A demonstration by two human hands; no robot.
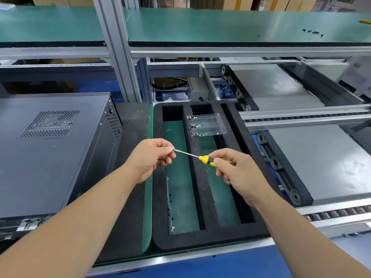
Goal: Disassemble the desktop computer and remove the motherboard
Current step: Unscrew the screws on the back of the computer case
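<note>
We hold the screwdriver across the middle of the frame, over the black foam tray. Our right hand grips the yellow-and-black handle, fingers curled round it. Our left hand pinches the far tip of the metal shaft between thumb and fingertips; whether a screw sits on that tip we cannot tell (the fingers cover it).

The shaft's long axis runs from lower right to upper left, so the tip already points toward the desktop computer. The case lies at the left of the frame, on its side, with its perforated panel facing up and apparently in place. We judge the disassembly to be at an early stage, since no motherboard is visible.

The governing relation is as follows: the case lies to the left of both hands, and the left hand is the nearer one. The two rear fasteners on the case's right edge face the hands, well apart from the tip. We judge that the next move requires a swing of the tool leftward along its present axis.

A clear screw box rests on the tray above the hands, near the right hand, with small screws at its left end.
</note>
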